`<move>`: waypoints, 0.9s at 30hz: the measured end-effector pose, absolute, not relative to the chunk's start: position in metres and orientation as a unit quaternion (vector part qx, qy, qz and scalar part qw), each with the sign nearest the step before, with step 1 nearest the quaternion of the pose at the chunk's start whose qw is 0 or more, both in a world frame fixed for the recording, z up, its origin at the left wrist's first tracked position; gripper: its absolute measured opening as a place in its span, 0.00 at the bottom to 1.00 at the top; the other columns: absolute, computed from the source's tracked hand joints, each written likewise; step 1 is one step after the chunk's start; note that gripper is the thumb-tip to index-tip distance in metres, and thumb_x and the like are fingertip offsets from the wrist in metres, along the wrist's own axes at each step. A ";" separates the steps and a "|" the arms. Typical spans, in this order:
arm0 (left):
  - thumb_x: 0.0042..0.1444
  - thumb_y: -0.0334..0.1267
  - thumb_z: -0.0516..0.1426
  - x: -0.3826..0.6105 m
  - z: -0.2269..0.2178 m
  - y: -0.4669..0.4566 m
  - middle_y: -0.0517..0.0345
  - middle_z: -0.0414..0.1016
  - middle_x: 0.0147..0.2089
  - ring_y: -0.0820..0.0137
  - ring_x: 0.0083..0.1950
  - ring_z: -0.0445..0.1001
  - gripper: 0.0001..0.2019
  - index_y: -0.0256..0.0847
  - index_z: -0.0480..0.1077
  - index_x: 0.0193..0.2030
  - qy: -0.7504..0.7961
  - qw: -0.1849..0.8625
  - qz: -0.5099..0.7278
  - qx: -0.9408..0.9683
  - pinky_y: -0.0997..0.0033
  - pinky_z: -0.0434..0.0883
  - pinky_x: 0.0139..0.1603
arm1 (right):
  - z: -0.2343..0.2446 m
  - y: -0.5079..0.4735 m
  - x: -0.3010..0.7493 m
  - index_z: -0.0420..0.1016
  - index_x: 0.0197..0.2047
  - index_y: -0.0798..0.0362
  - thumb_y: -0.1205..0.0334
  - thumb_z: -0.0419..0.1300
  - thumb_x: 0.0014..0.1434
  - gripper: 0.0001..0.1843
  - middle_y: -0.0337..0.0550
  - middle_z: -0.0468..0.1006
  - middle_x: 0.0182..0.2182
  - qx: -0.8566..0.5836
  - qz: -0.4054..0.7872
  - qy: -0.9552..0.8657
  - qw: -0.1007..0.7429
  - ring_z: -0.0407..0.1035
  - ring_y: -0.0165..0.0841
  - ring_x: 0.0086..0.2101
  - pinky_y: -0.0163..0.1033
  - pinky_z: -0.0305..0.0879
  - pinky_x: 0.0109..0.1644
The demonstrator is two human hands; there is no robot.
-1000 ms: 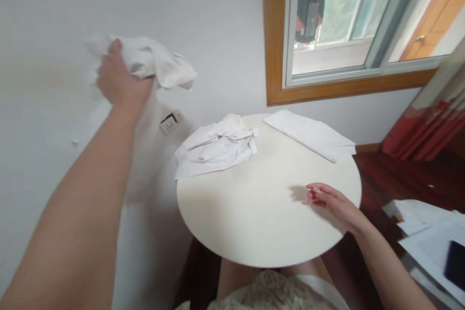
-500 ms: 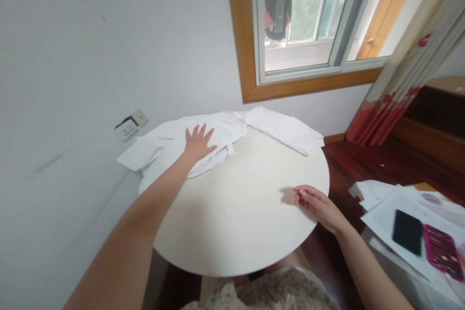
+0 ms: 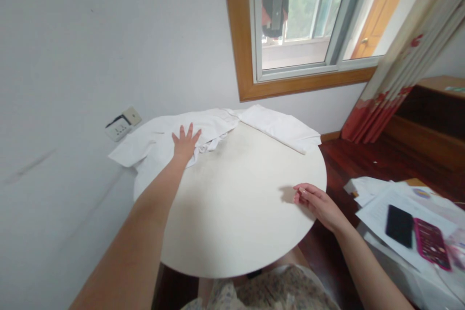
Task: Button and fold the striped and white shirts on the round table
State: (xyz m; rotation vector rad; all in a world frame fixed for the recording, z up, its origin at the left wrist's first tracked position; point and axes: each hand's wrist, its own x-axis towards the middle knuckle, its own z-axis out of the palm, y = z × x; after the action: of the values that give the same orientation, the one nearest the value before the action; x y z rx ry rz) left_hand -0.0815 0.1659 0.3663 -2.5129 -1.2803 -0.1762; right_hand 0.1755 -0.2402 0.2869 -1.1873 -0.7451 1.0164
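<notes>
Left hand: the left hand lies palm down, fingers spread wide and gripping nothing, pressed flat on the white cloth at the far left of the desk.
Change: a second ago this hand held a bunched white cloth high against the wall. Now that cloth is down and spread over the heap that already lay there, one corner hanging past the desk's left edge.
Meaning: the cloth has gone from carried to laid out, and the work on it is now flattening under the palm.
Arm: the left forearm reaches long and nearly straight from the near left, with the wrist low.
Doubt: white on white, so I cannot tell whether one piece or two lie beneath the palm.
Right hand: the right hand has stayed at the near right rim, palm down, fingers loosely together, holding nothing.
Further out: a folded cloth lies at the far edge, just beside the spread one. A wall socket sits left of the desk, and papers with a phone lie to the right.
</notes>
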 end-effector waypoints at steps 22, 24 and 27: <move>0.59 0.35 0.51 -0.095 0.322 0.110 0.50 0.41 0.73 0.54 0.73 0.40 0.27 0.48 0.56 0.67 -0.361 0.143 -0.205 -0.898 0.39 0.35 0.68 | 0.341 -0.126 0.321 0.76 0.42 0.63 0.64 0.51 0.63 0.14 0.61 0.76 0.36 -0.886 -0.143 -0.433 0.080 0.70 0.39 0.35 0.41 0.57 0.35; 0.58 0.37 0.52 -0.105 0.313 0.083 0.50 0.43 0.73 0.54 0.72 0.43 0.28 0.49 0.57 0.66 -0.335 0.122 -0.205 -0.912 0.41 0.39 0.69 | 0.371 -0.128 0.331 0.73 0.45 0.66 0.62 0.50 0.65 0.17 0.63 0.74 0.39 -0.879 -0.196 -0.399 0.174 0.68 0.34 0.33 0.40 0.54 0.33; 0.57 0.38 0.54 -0.118 0.304 0.054 0.48 0.47 0.72 0.53 0.71 0.48 0.28 0.48 0.59 0.66 -0.326 0.083 -0.211 -0.918 0.43 0.45 0.68 | 0.424 -0.128 0.339 0.74 0.40 0.65 0.60 0.48 0.65 0.18 0.59 0.74 0.38 -0.795 -0.234 -0.469 0.306 0.67 0.29 0.35 0.37 0.54 0.34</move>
State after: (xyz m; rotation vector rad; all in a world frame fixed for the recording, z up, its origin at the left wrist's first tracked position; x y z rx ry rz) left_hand -0.1182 0.0538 0.3037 -2.7396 -0.9744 -0.6292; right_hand 0.3395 -0.1279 0.4243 -2.1035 -1.2425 -0.6185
